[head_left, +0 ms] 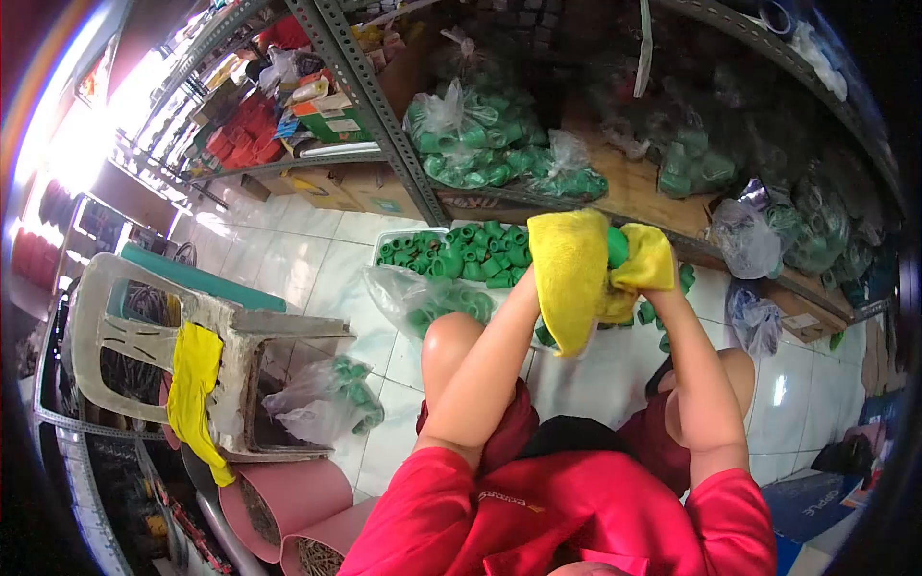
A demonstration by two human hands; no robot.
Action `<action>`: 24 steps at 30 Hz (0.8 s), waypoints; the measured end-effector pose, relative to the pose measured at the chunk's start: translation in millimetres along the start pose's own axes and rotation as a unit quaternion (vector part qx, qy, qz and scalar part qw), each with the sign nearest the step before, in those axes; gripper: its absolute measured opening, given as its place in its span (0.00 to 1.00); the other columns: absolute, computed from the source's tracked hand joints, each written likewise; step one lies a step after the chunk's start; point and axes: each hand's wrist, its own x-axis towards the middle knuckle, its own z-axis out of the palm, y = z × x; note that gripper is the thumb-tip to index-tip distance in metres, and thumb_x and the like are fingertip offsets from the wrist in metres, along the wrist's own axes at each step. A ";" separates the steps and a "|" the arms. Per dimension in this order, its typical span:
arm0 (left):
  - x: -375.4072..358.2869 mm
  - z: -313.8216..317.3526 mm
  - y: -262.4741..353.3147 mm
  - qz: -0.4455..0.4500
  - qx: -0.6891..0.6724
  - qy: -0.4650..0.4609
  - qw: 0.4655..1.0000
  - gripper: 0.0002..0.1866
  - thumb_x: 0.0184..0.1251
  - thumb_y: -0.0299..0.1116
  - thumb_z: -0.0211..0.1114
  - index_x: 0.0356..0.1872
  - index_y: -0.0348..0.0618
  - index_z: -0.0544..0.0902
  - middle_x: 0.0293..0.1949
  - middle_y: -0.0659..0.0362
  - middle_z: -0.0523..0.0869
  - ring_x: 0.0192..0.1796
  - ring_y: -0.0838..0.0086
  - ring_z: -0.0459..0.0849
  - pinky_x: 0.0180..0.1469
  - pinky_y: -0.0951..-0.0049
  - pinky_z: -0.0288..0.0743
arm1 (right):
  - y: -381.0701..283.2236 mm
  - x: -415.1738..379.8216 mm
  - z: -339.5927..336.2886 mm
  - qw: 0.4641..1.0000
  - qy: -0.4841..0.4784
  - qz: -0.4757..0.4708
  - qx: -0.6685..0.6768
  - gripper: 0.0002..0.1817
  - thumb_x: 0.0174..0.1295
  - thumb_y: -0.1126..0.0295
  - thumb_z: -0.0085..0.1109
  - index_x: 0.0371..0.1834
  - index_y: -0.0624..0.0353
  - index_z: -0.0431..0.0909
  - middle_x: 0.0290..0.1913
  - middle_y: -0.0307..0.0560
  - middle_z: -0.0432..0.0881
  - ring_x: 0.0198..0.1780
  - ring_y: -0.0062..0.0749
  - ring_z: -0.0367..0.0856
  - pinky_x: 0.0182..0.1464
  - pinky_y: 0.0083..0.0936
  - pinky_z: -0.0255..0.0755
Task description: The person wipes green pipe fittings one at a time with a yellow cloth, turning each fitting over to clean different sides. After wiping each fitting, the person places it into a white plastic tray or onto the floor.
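Note:
A yellow cloth (567, 274) is held up in front of me, wrapped over both hands. Between its two bunched parts shows a smooth green pipe fitting (617, 248), gripped through the fabric. My left hand (530, 291) is mostly hidden under the larger hanging part, only the wrist edge showing. My right hand (663, 297) is closed round the smaller bunch on the other side, its fingers covered. Below and behind the cloth, a white tray (382, 236) holds many loose green fittings (471, 252).
A clear plastic bag (394, 293) of fittings lies by my left knee, another bag (322, 408) near the chair. A worn plastic chair (240, 355) carries a second yellow cloth (197, 394). Metal shelving (370, 101) with bagged fittings (499, 144) stands ahead; pink rolled containers (288, 494) sit at left.

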 end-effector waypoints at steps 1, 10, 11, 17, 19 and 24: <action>2.1 -3.1 0.6 -0.068 -0.065 -0.032 0.995 0.14 0.61 0.29 0.55 0.48 0.44 0.74 0.41 0.59 0.78 0.42 0.73 0.76 0.43 0.71 0.73 | -4.4 0.3 -7.1 0.988 0.032 -0.106 -0.108 0.26 0.36 0.58 0.67 0.40 0.56 0.77 0.39 0.46 0.80 0.40 0.39 0.79 0.42 0.30 0.71; 9.6 14.3 -23.5 0.128 0.202 0.082 0.968 0.16 0.58 0.28 0.58 0.49 0.41 0.72 0.44 0.56 0.76 0.47 0.72 0.74 0.49 0.73 0.70 | -4.1 1.3 6.2 0.848 -0.100 0.240 0.462 0.16 0.53 0.70 0.59 0.45 0.57 0.73 0.43 0.43 0.78 0.41 0.29 0.78 0.44 0.28 0.74; 8.7 18.5 -21.5 0.128 0.200 0.072 0.969 0.16 0.58 0.28 0.58 0.49 0.41 0.72 0.44 0.56 0.76 0.47 0.72 0.74 0.49 0.73 0.70 | -27.3 1.1 3.9 0.642 -0.125 0.342 0.675 0.18 0.53 0.70 0.58 0.48 0.57 0.71 0.44 0.42 0.78 0.41 0.29 0.77 0.46 0.27 0.74; -0.4 25.4 -7.5 0.032 0.034 0.050 0.998 0.18 0.59 0.28 0.59 0.51 0.41 0.70 0.45 0.57 0.76 0.46 0.73 0.74 0.48 0.73 0.71 | 3.2 -3.6 4.1 0.949 -0.047 0.052 0.307 0.19 0.46 0.64 0.63 0.42 0.60 0.75 0.39 0.45 0.80 0.40 0.29 0.79 0.41 0.26 0.74; -0.1 14.3 -2.4 0.137 0.231 0.027 0.963 0.17 0.58 0.30 0.59 0.49 0.41 0.71 0.44 0.55 0.76 0.45 0.70 0.75 0.48 0.71 0.71 | -22.0 1.2 -14.6 0.984 -0.083 -0.110 -0.110 0.13 0.36 0.64 0.64 0.24 0.59 0.76 0.24 0.51 0.77 0.29 0.43 0.77 0.31 0.31 0.68; 19.8 -24.0 -42.6 0.257 0.308 0.001 0.916 0.23 0.50 0.34 0.64 0.49 0.41 0.72 0.46 0.48 0.76 0.48 0.59 0.76 0.53 0.64 0.67 | -13.4 -7.8 2.0 0.997 -0.048 -0.008 -0.057 0.11 0.44 0.66 0.62 0.31 0.57 0.77 0.31 0.48 0.80 0.33 0.42 0.78 0.36 0.28 0.70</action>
